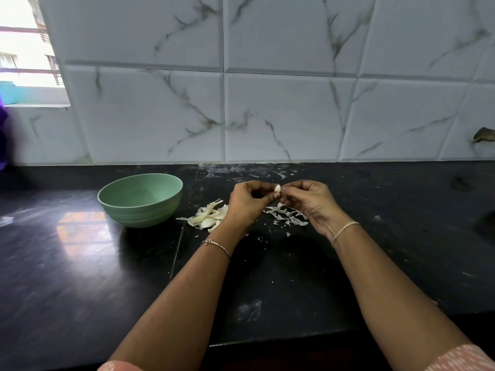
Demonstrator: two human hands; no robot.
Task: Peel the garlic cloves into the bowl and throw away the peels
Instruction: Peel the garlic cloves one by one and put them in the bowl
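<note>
Above the black counter: both hands are meeting in mid-air, just in front of the tiled wall, with a garlic clove showing between them.
Left hand: it is curling its fingers inward and pinching the clove from the left, thumb tip pressing against the clove's lower end.
Right hand: its fingers are bunching together and its fingertips are nipping at the clove's right side; whether they are gripping a bit of skin cannot be told.
Garlic clove: it is sitting upright in the pinch, its pale tip poking up above the thumbs, held clear of the counter.
Bowl: a green bowl is standing upright on the counter to the left of the hands, well apart from the clove being held.
Heap of cloves: pale cloves with papery skins are lying on the counter between the bowl and the left hand, just beside the bowl's right side and partly hiding behind the left wrist.
Peels: thin white scraps are lying scattered on the counter under and between the hands, with a few crumbs trailing nearer the person.
Wrists: a thin bracelet is circling the left wrist, a pale band the right.
Window: daylight is coming in at far left and reflecting off the counter beside the bowl.
</note>
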